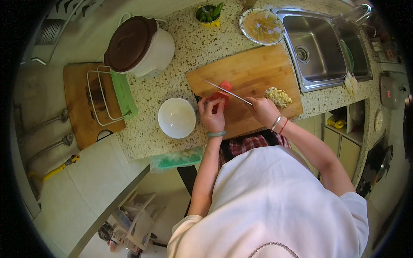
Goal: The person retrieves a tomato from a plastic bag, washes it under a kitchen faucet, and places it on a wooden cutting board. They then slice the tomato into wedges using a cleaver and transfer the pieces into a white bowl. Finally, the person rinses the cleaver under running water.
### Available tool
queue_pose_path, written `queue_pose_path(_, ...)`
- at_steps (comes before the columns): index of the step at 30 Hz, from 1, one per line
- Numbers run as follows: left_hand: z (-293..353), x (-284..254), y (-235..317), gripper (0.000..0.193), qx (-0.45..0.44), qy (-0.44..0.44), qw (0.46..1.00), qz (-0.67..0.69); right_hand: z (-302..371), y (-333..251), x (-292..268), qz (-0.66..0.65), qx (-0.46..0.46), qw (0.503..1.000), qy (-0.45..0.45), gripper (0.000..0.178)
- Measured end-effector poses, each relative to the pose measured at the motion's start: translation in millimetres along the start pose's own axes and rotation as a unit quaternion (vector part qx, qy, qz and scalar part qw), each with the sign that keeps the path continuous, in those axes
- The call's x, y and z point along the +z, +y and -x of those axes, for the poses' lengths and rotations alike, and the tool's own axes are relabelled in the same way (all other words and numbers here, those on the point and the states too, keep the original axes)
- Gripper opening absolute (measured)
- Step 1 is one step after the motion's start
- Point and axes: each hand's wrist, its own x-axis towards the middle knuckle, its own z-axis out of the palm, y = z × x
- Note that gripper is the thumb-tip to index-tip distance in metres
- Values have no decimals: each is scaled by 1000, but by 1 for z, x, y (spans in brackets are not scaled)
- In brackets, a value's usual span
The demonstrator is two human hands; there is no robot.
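Although partly hidden by fingers, a rounded, bright red tomato [221,95] shows on the tan wooden cutting board [249,69], held by the bent fingers of the left hand [213,117]. A round red piece [226,85] lies just across the slim metal knife [234,95] that the right hand [263,112] grips. Rightward sits a chopped pale-yellow heap [278,97]; leftward, a round white bowl [177,118].

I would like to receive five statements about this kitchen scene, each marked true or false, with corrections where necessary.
1. The right hand holds a knife. True.
2. The left hand holds a green pepper. False: the left hand holds a red food piece.
3. The white bowl stands left of the cutting board. True.
4. The chopped pale pieces lie in the sink. False: the chopped pale pieces lie on the cutting board.
5. A green bangle circles the left wrist. True.
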Motion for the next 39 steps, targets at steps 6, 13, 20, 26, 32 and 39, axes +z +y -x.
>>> queue_pose_path(6, 7, 7, -9, 11, 0, 20, 999, 46, 23, -22, -31, 35, 6, 997, -69, 23)
queue_pose_path(13, 5, 5, -5, 11, -14, 1, 1000, 26, 16, -32, -38, 44, 28, 992, -113, 14)
queue_pose_path(20, 3, 3, 3, 12, 3, 0, 1000, 8, -16, -38, -10, 76, 6, 992, -101, 12)
queue_pose_path(26, 3, 0, 7, 14, -6, -6, 1000, 24, -30, -42, 6, 88, 26, 991, -95, 14)
queue_pose_path(32, 4, -4, 3, 15, 7, 2, 1000, 28, -19, -10, 3, 37, 28, 994, -96, 18)
queue_pose_path(39, 9, -20, 5, 29, 17, -60, 997, -39, -20, 7, 3, -47, 39, 998, -30, 18)
